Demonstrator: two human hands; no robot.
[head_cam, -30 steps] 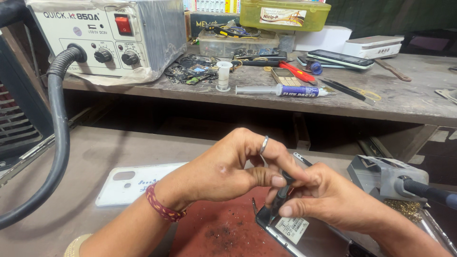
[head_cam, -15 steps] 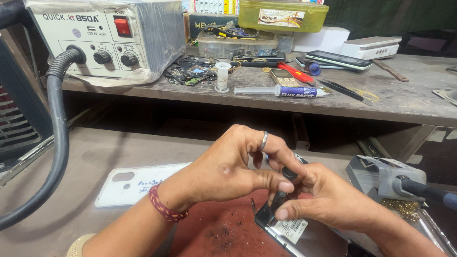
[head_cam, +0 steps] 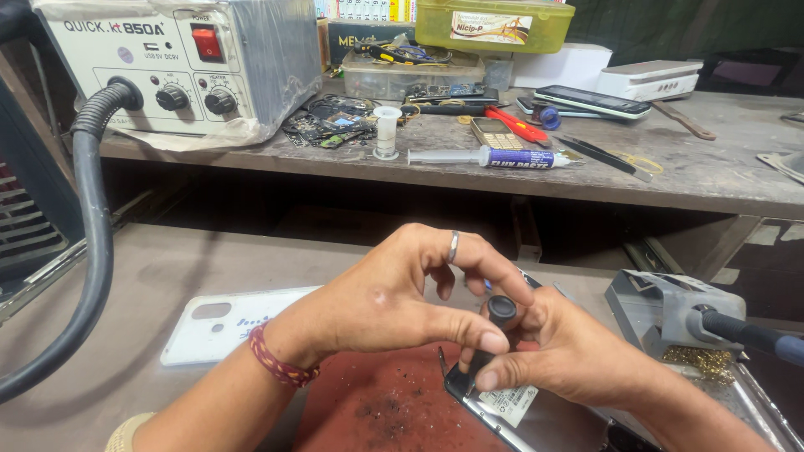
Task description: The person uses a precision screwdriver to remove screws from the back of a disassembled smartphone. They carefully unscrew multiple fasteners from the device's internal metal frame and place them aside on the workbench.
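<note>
A small black screwdriver (head_cam: 501,309) stands nearly upright with its tip down on an opened dark phone (head_cam: 505,408). The phone lies on a reddish-brown mat (head_cam: 377,406) at the bottom centre. My right hand (head_cam: 578,356) pinches the screwdriver's shaft low down, close to the phone's upper corner. My left hand (head_cam: 389,303), with a ring and a red thread bracelet, curls over from the left. Its thumb and forefinger close around the screwdriver's round cap. The tip itself is hidden behind my fingers.
A white phone back cover (head_cam: 222,325) lies left of the mat. A thick black hose (head_cam: 90,251) hangs from a grey hot-air station (head_cam: 180,63) on the upper shelf (head_cam: 712,172). A syringe (head_cam: 486,156), tools and phones lie there. A soldering iron holder (head_cam: 670,305) sits right.
My left fingers have shifted a little around the screwdriver's cap. Both hands stay over the same corner of the phone.
</note>
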